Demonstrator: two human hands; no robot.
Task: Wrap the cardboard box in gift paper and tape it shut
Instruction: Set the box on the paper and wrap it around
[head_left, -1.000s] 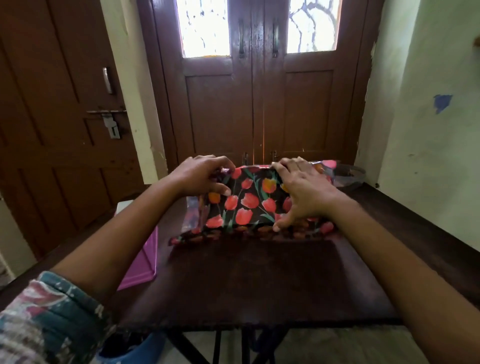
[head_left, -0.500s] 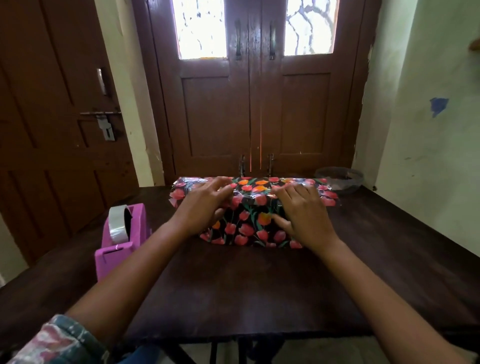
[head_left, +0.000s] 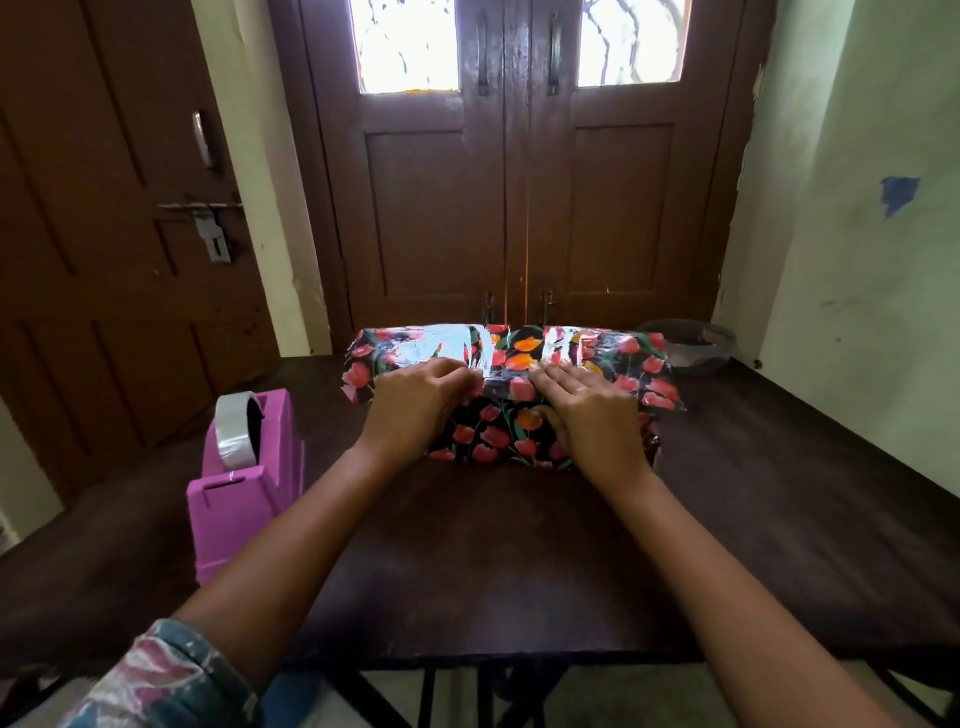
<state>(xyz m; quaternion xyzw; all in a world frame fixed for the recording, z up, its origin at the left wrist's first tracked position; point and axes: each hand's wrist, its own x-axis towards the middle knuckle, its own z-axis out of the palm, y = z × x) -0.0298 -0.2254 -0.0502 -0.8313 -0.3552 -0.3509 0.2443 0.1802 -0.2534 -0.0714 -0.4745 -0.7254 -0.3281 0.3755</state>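
**Both hands down on the wrapped box**

I'm looking down on the dark brown wooden table (head_left: 493, 561). The cardboard box wrapped in glossy black tulip-print gift paper (head_left: 511, 364) is lying across its far middle, with loose paper sticking out at both ends. The pink plastic tape dispenser (head_left: 244, 499) is standing near its left. The right hand (head_left: 587, 415) is pressing flat on the box, fingers straight. The left hand (head_left: 415, 410) is curling its fingertips at the top edge, and I can't tell whether it's pinching paper.
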